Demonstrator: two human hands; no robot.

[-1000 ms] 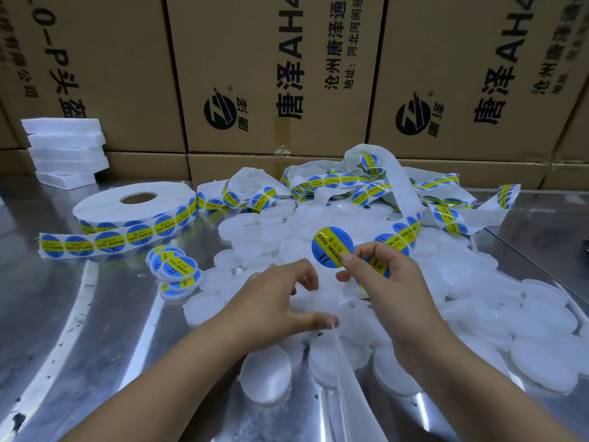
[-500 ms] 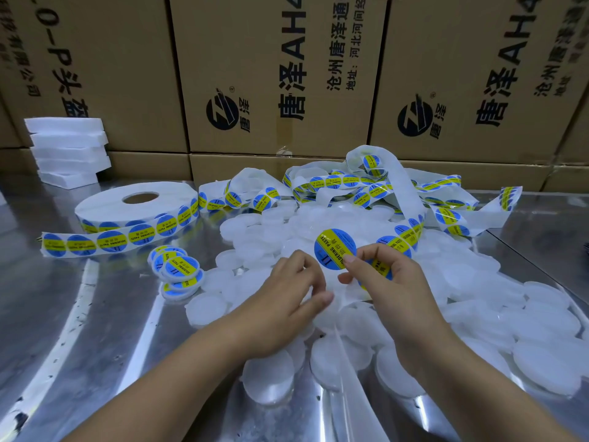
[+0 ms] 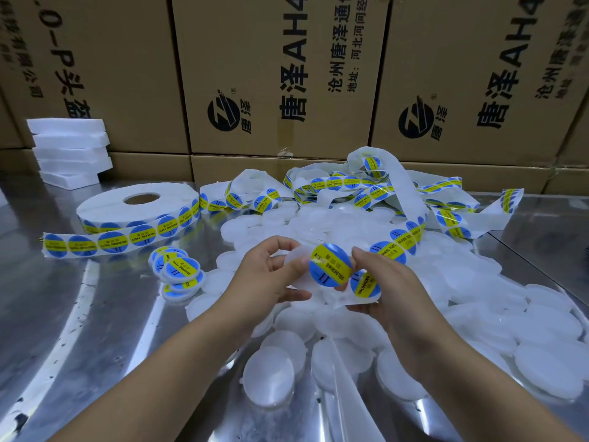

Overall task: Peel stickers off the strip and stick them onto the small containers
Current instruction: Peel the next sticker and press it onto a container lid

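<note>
My left hand [image 3: 269, 275] holds a small white round container [image 3: 294, 261] tilted up above the pile. A blue and yellow round sticker [image 3: 330, 265] lies against its right part, pinched at its edge by my right hand [image 3: 387, 290]. That same hand also holds the white sticker strip [image 3: 366, 283], which runs up and right over the pile [image 3: 411, 232]. Several labelled containers [image 3: 178, 271] sit stacked to the left. A heap of plain white containers [image 3: 478, 282] spreads under and right of my hands.
A big sticker roll [image 3: 137, 208] lies at the left with a loose tail of stickers [image 3: 86, 245]. Tangled strip [image 3: 350, 183] piles up behind the heap. White foam blocks [image 3: 68, 151] stand far left. Cardboard boxes [image 3: 280, 74] wall the back of the metal table [image 3: 57, 330].
My left hand picked a white container out of the pile and raised it. My right hand brought the peeled sticker down and left against that container.
</note>
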